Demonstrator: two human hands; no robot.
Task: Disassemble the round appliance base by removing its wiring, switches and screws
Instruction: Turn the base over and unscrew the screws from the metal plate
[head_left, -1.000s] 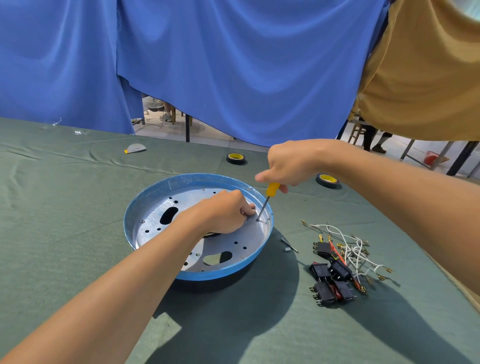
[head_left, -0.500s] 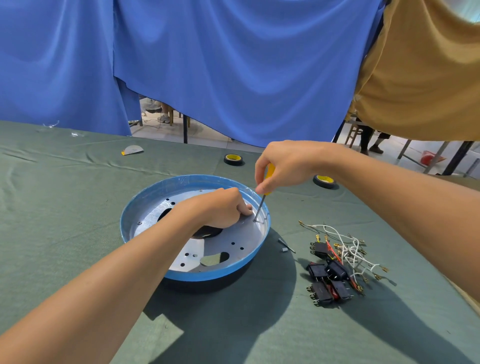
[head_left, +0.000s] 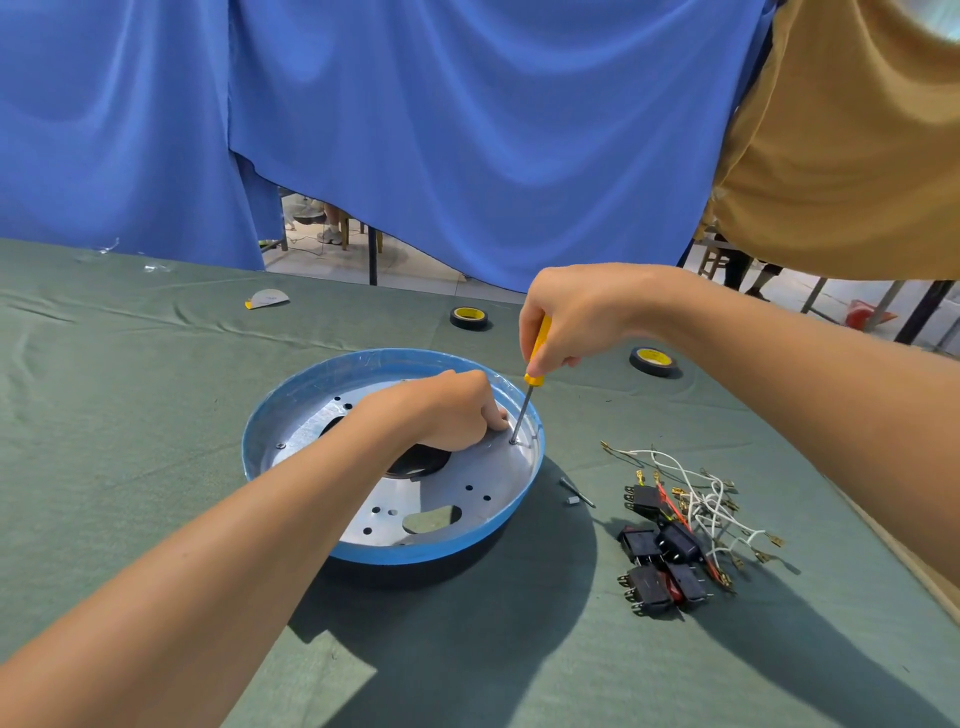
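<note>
Base (head_left: 395, 519) — apparently under left fingers (head_left: 496, 418).

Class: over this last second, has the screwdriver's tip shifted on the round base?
No. The tip of the screwdriver stays on the same spot just inside the right rim of the round base, beside the left hand.

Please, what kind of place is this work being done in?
Probably a makeshift workshop bench: a table under green cloth, blue curtains hung behind it, and removed switches and wires piled beside the round base, where the right hand works a screwdriver.
</note>
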